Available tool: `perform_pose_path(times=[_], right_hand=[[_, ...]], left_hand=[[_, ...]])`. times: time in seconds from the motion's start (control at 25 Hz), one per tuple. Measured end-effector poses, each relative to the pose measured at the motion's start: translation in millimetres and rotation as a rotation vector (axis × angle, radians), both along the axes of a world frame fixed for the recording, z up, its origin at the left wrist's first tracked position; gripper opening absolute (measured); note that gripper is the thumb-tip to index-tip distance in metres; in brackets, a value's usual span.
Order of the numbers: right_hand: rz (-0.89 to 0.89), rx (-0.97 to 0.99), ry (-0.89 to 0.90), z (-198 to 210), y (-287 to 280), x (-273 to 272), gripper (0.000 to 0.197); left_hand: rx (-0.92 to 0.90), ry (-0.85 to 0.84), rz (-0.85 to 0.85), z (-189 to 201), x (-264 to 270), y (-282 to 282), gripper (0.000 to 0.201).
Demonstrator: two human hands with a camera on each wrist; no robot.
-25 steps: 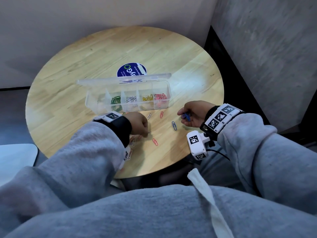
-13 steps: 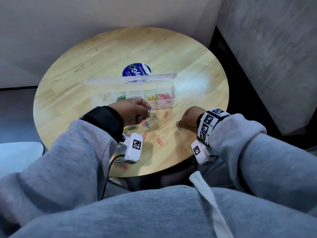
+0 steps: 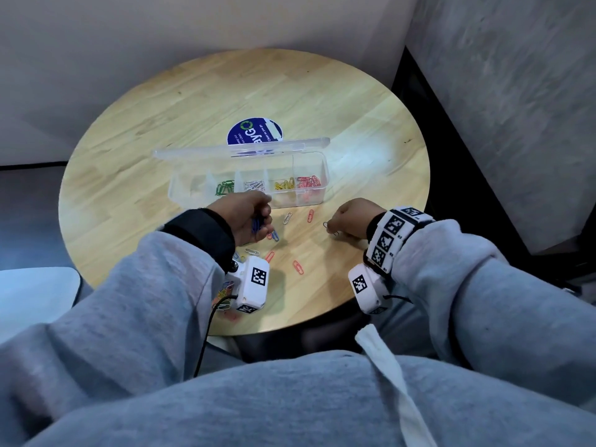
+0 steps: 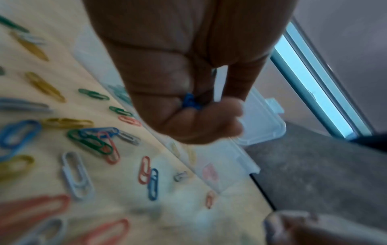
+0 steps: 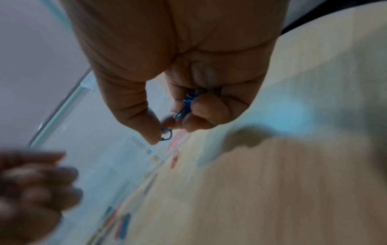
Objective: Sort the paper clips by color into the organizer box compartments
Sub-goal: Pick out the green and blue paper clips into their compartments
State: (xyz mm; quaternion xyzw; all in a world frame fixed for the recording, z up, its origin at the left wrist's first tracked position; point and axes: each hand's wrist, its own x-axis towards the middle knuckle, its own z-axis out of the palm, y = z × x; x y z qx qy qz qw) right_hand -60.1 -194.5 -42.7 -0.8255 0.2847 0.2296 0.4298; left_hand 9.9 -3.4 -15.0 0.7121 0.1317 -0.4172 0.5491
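Observation:
The clear organizer box (image 3: 309, 201) stands open mid-table, with green (image 3: 224, 187), white (image 3: 253, 185), yellow (image 3: 284, 184) and red clips (image 3: 310, 182) in separate compartments; its leftmost compartment looks bare. My left hand (image 3: 254, 217) hovers just in front of the box, fingers curled round blue clips (image 4: 190, 103). My right hand (image 3: 350, 219) rests low on the table to the right, pinching a blue clip (image 5: 166, 134) between thumb and finger, with more blue clips (image 5: 185, 106) tucked in its curled fingers. Loose clips of several colours (image 4: 90, 140) lie on the wood near the left hand.
The round wooden table (image 3: 354, 130) has a blue round sticker (image 3: 254, 132) behind the box's raised lid (image 3: 242, 150). Red clips (image 3: 298, 267) and a white clip (image 3: 287, 217) lie between my hands. Grey walls close in behind and to the right.
My left hand lifted from the loose clips and moved up toward the box with blue clips. My right hand dropped to the table and pinched a blue clip there.

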Motion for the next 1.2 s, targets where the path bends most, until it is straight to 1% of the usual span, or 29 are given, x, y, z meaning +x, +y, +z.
perform_pose_path(times=[0.04, 0.12, 0.16, 0.2, 0.24, 0.28, 0.36, 0.44, 0.56, 0.72, 0.8, 0.88, 0.96, 1.04, 1.12, 1.2], right_hand=[[-0.053, 0.109, -0.017, 2, -2, -1, 0.014], [-0.153, 0.293, -0.076, 6, -5, -1, 0.02], [-0.196, 0.364, -0.102, 7, -5, -1, 0.023], [-0.228, 0.42, -0.113, 9, -6, -2, 0.025], [-0.247, 0.46, -0.115, 11, -6, -3, 0.025], [-0.254, 0.487, -0.11, 12, -6, -5, 0.025], [-0.269, 0.526, -0.108, 14, -6, -7, 0.026], [-0.294, 0.564, -0.128, 15, -6, -8, 0.026], [-0.335, 0.643, -0.16, 22, -5, -10, 0.021], [-0.34, 0.688, -0.171, 28, -4, -10, 0.024], [-0.333, 0.707, -0.165, 31, -3, -10, 0.024], [-0.353, 0.736, -0.156, 32, -1, -9, 0.024], [-0.391, 0.755, -0.157, 34, 0, -7, 0.024], [-0.428, 0.788, -0.174, 36, 4, -3, 0.022], [-0.448, 0.839, -0.195, 39, 11, 2, 0.02], [-0.42, 0.866, -0.191, 44, 27, 9, 0.017]], left_hand=[[0.132, -0.1, -0.093, -2, -1, -2, 0.032], [0.478, -0.399, -0.415, -4, -3, -4, 0.011], [0.605, -0.539, -0.576, -4, -4, -5, 0.004], [0.695, -0.639, -0.698, -6, -5, -6, 0.014], [0.743, -0.69, -0.777, -8, -5, -7, 0.022], [0.769, -0.718, -0.82, -11, -5, -7, 0.026], [0.801, -0.749, -0.876, -16, -5, -9, 0.027], [0.818, -0.764, -0.931, -21, -4, -10, 0.023], [0.838, -0.793, -0.97, -23, -4, -13, 0.017], [0.881, -0.786, -1.044, -24, 0, -18, 0.008], [0.857, -0.757, -1.006, -25, 2, -16, 0.004], [0.795, -0.732, -0.924, -25, 1, -10, 0.011], [0.686, -0.701, -0.799, -22, 1, -3, 0.015], [0.504, -0.625, -0.605, -12, 1, 7, 0.018], [0.235, -0.507, -0.324, 0, 6, 16, 0.024], [0.053, -0.447, -0.03, 14, 11, 31, 0.029]])
